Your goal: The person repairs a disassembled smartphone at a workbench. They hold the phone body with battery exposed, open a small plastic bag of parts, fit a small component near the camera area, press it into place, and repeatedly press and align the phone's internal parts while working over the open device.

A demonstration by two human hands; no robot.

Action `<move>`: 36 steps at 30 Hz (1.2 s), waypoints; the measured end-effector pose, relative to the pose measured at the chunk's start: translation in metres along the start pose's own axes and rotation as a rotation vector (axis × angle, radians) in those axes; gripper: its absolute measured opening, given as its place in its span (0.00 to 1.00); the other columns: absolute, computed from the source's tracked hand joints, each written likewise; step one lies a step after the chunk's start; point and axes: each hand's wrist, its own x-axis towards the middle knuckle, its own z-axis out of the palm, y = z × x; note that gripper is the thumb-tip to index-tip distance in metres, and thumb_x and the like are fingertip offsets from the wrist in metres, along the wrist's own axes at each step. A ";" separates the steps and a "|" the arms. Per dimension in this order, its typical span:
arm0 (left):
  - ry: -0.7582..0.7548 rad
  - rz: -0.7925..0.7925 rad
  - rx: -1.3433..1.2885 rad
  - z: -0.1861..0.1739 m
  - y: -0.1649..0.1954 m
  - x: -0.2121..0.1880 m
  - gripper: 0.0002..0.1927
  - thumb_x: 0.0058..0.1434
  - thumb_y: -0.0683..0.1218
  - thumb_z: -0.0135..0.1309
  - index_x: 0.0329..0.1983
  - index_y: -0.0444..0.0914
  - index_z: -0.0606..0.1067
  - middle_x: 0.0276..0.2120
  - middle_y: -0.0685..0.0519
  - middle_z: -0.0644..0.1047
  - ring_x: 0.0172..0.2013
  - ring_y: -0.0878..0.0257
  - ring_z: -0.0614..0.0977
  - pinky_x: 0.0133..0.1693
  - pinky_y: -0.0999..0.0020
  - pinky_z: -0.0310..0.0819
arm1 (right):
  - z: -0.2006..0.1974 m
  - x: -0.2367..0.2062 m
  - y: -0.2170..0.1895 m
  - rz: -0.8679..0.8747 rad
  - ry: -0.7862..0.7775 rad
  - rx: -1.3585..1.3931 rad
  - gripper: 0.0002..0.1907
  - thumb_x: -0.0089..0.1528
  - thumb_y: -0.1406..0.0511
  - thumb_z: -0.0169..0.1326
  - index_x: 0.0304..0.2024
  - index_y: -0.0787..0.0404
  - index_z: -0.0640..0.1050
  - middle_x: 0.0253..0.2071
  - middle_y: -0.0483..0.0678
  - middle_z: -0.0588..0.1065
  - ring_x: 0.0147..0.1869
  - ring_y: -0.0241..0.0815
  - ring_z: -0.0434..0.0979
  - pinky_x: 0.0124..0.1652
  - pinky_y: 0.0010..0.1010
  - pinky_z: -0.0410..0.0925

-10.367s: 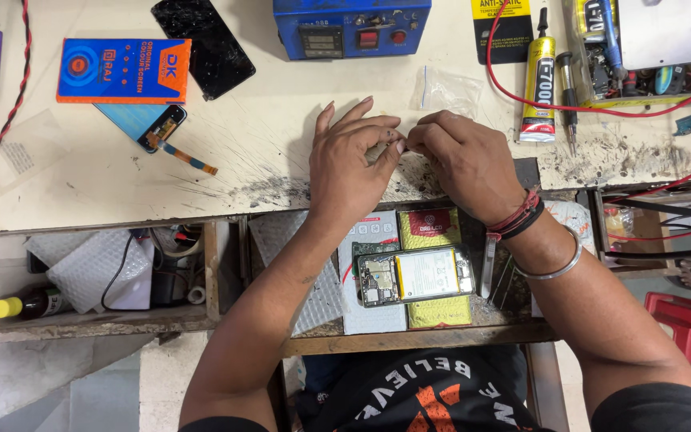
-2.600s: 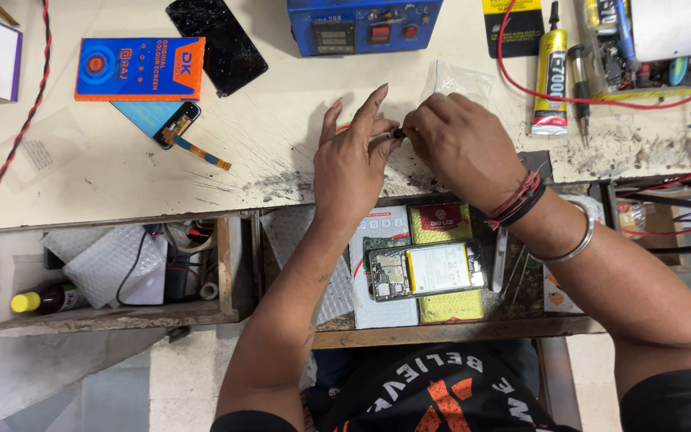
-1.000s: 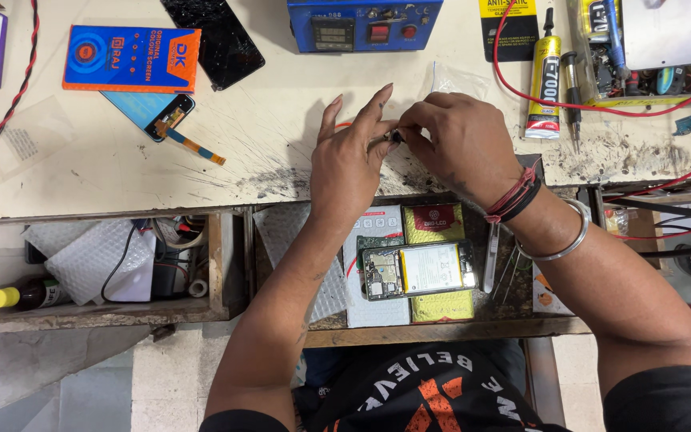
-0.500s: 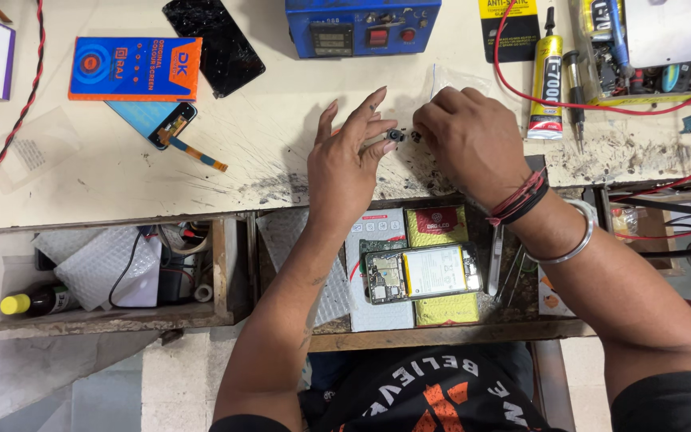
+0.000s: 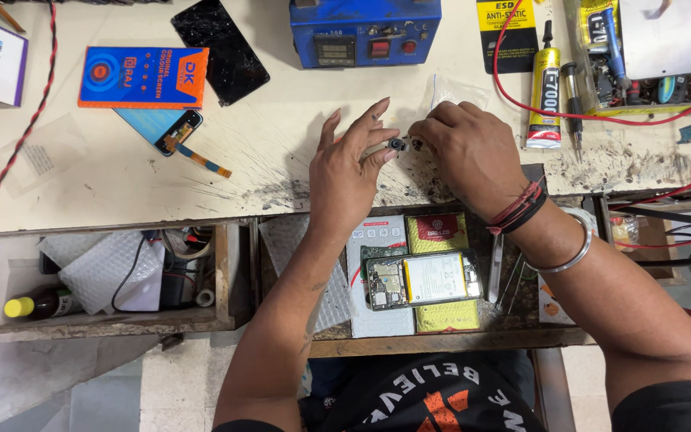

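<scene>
My left hand point(image 5: 349, 172) pinches a tiny dark phone part point(image 5: 397, 145) between thumb and forefinger, just above the scratched workbench point(image 5: 265, 152). My right hand point(image 5: 473, 156) sits close to the right of it, fingers curled with the tips at the same small part. Whether the right fingers grip it or only touch it is hidden. Below the hands, an opened phone point(image 5: 424, 280) with its battery and board exposed lies in an open drawer point(image 5: 441, 344).
A blue power unit point(image 5: 365, 32), glue tube point(image 5: 545, 96), screwdriver point(image 5: 573, 108) and red wire point(image 5: 601, 112) lie at the back. A cracked screen point(image 5: 219, 50), orange-blue box point(image 5: 144, 77) and display with flex cable point(image 5: 171, 136) lie left. A left drawer point(image 5: 105, 280) holds bubble wrap and a bottle.
My hands stay together at the small part with only slight finger shifts. The view has drifted a little.
</scene>
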 end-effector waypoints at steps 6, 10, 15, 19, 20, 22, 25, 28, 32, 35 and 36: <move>0.003 0.015 -0.004 0.002 0.002 0.000 0.32 0.62 0.42 0.62 0.69 0.46 0.67 0.46 0.56 0.85 0.55 0.62 0.84 0.72 0.54 0.56 | -0.001 0.002 0.004 0.081 0.025 0.109 0.07 0.63 0.65 0.58 0.42 0.54 0.84 0.37 0.47 0.78 0.42 0.51 0.78 0.40 0.41 0.71; -0.005 0.015 -0.006 0.004 0.001 -0.001 0.32 0.62 0.41 0.62 0.69 0.46 0.67 0.47 0.56 0.85 0.55 0.62 0.84 0.72 0.54 0.57 | -0.005 0.000 0.010 0.139 -0.024 0.321 0.07 0.66 0.62 0.60 0.41 0.57 0.84 0.35 0.50 0.78 0.37 0.53 0.79 0.36 0.42 0.70; -0.005 0.015 0.013 0.002 0.003 0.001 0.31 0.62 0.42 0.62 0.68 0.47 0.68 0.46 0.57 0.85 0.51 0.64 0.85 0.72 0.54 0.58 | -0.009 0.009 0.009 0.211 -0.083 0.427 0.10 0.63 0.58 0.63 0.40 0.57 0.85 0.33 0.51 0.80 0.30 0.51 0.79 0.31 0.39 0.69; 0.014 0.052 0.032 0.000 0.003 -0.001 0.32 0.62 0.42 0.62 0.69 0.46 0.68 0.46 0.57 0.85 0.53 0.62 0.84 0.71 0.53 0.58 | -0.007 0.009 0.006 0.296 -0.144 0.439 0.13 0.60 0.55 0.65 0.39 0.57 0.86 0.31 0.52 0.81 0.27 0.48 0.79 0.29 0.37 0.70; 0.019 0.059 0.029 0.000 0.003 -0.001 0.31 0.62 0.42 0.62 0.69 0.46 0.68 0.46 0.58 0.85 0.53 0.62 0.84 0.71 0.53 0.57 | -0.005 0.008 0.006 0.296 -0.145 0.432 0.13 0.60 0.55 0.65 0.39 0.57 0.86 0.31 0.52 0.81 0.26 0.47 0.79 0.29 0.36 0.70; 0.024 0.067 0.028 0.000 0.002 0.000 0.31 0.62 0.42 0.62 0.69 0.46 0.68 0.46 0.58 0.85 0.52 0.62 0.84 0.71 0.53 0.57 | -0.004 0.009 0.007 0.292 -0.135 0.410 0.13 0.60 0.55 0.65 0.39 0.57 0.86 0.31 0.51 0.81 0.26 0.46 0.78 0.29 0.35 0.70; 0.019 0.061 0.032 -0.001 0.002 -0.001 0.32 0.61 0.41 0.62 0.68 0.47 0.68 0.46 0.58 0.85 0.51 0.63 0.84 0.71 0.53 0.58 | -0.002 0.008 0.008 0.357 -0.187 0.408 0.13 0.59 0.55 0.65 0.39 0.56 0.87 0.29 0.50 0.81 0.25 0.47 0.78 0.28 0.36 0.69; 0.023 0.071 0.032 -0.002 0.002 -0.002 0.31 0.62 0.42 0.62 0.69 0.47 0.68 0.46 0.58 0.85 0.52 0.62 0.84 0.71 0.54 0.58 | -0.001 0.010 0.010 0.329 -0.177 0.424 0.13 0.58 0.56 0.65 0.38 0.55 0.87 0.30 0.50 0.81 0.25 0.46 0.78 0.29 0.35 0.70; 0.023 0.077 0.037 0.000 0.002 -0.003 0.32 0.61 0.42 0.62 0.68 0.47 0.68 0.46 0.58 0.85 0.52 0.63 0.84 0.71 0.53 0.57 | 0.001 0.011 0.009 0.351 -0.183 0.466 0.12 0.57 0.57 0.64 0.37 0.56 0.86 0.30 0.48 0.82 0.27 0.44 0.80 0.30 0.33 0.71; 0.020 0.071 0.042 0.001 0.002 -0.003 0.32 0.61 0.42 0.63 0.69 0.47 0.68 0.45 0.58 0.85 0.51 0.63 0.85 0.71 0.53 0.57 | 0.002 0.009 0.008 0.400 -0.190 0.521 0.12 0.57 0.57 0.64 0.37 0.57 0.86 0.30 0.48 0.82 0.28 0.42 0.81 0.31 0.32 0.71; 0.018 0.068 0.045 0.002 0.002 -0.003 0.32 0.61 0.41 0.63 0.69 0.47 0.68 0.45 0.58 0.85 0.50 0.63 0.85 0.71 0.54 0.58 | 0.002 0.009 0.008 0.415 -0.194 0.527 0.12 0.57 0.57 0.63 0.37 0.57 0.86 0.30 0.48 0.82 0.28 0.42 0.82 0.32 0.32 0.72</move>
